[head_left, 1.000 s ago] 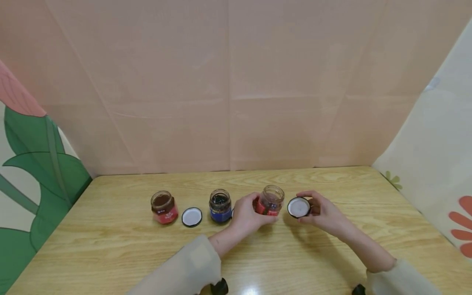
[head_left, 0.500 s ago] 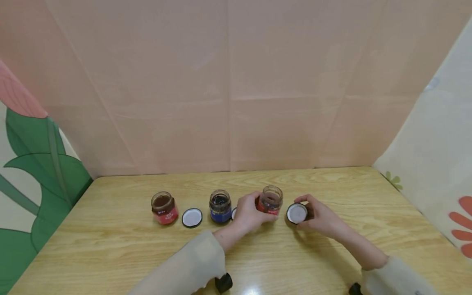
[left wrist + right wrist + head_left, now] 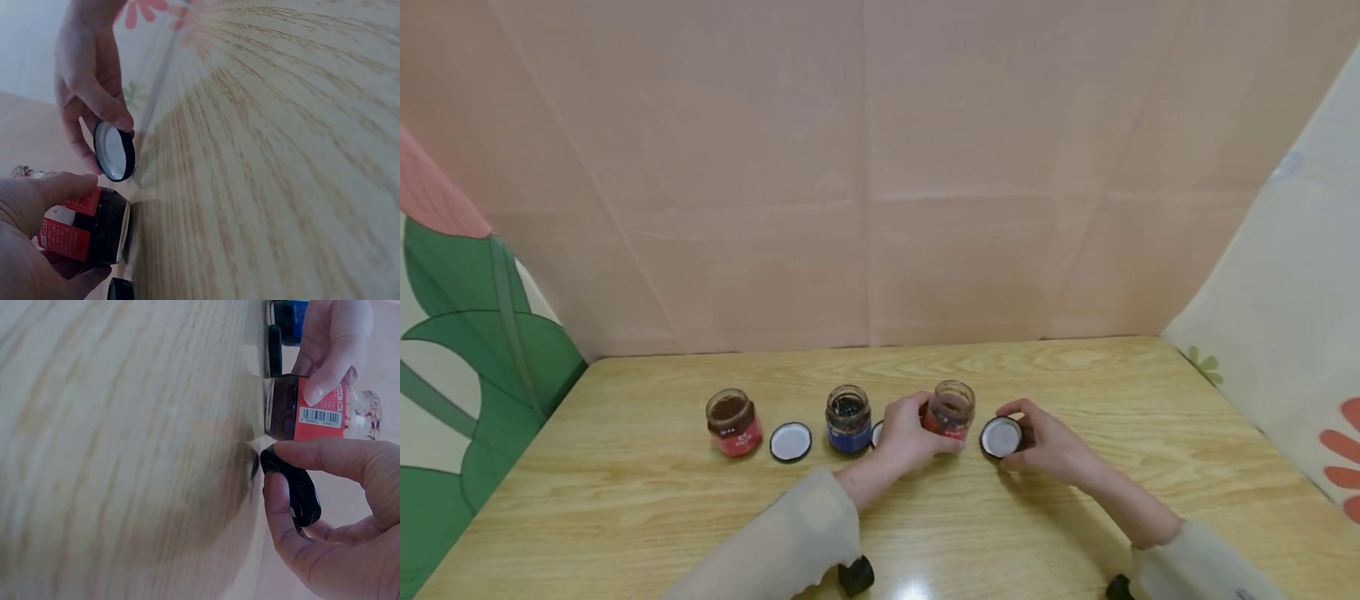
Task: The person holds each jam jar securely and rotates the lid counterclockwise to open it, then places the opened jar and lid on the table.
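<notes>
My left hand (image 3: 906, 433) grips an open glass jar with a red label (image 3: 951, 410) around its side, and the jar stands upright at the table surface. Just right of it, my right hand (image 3: 1051, 442) pinches a black-rimmed jar lid (image 3: 1002, 437) by its edge, the white inside facing up. From the right wrist view, the lid (image 3: 301, 490) looks tilted, its lower edge close to the wood; whether it touches, I cannot tell. The left wrist view shows the lid (image 3: 114, 153) apart from the jar (image 3: 81, 228).
Left of my left hand stand an open blue-labelled jar (image 3: 848, 421) with dark contents and an open red-labelled jar (image 3: 734, 423). Between them a lid (image 3: 791, 442) lies white side up. Another lid (image 3: 877, 433) is partly hidden behind my left hand. A cloth backdrop rises behind the table (image 3: 625, 500).
My right hand has lowered the lid toward the table and shifted it slightly left, nearer the jar. The jar in my left hand has straightened and moved slightly left.
</notes>
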Available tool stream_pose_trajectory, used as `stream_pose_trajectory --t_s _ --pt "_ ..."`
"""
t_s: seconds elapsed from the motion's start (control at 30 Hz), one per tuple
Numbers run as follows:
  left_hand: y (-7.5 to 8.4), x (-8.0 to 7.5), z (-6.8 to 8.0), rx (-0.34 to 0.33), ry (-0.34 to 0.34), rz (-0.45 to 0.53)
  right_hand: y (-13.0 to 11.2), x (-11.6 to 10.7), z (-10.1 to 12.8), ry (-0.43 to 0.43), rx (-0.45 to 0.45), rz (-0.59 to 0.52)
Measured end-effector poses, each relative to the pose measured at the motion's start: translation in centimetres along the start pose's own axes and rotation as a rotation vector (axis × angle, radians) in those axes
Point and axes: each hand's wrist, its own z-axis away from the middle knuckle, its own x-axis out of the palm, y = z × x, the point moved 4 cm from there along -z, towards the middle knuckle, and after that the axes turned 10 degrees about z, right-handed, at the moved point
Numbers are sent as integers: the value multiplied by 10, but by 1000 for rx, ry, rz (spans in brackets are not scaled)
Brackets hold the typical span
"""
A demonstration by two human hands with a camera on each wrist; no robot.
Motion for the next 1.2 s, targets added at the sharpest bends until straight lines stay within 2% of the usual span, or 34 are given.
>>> stream_pose_trajectory --t_s 0.27,0.57,0.9,1.07,1.2 --pt "0 1 2 25 11 -14 0 2 -3 -2 33 10" --pt "0 6 4 58 -10 -46 3 2 -4 -6 56 20" --pt "-3 4 5 28 -26 -42 1 2 -6 -11 19 67" --pt "-5 4 5 34 -35 -51 1 2 -9 -16 -24 111" --pt "-4 4 4 27 -50 -56 1 2 -10 -18 -26 133"
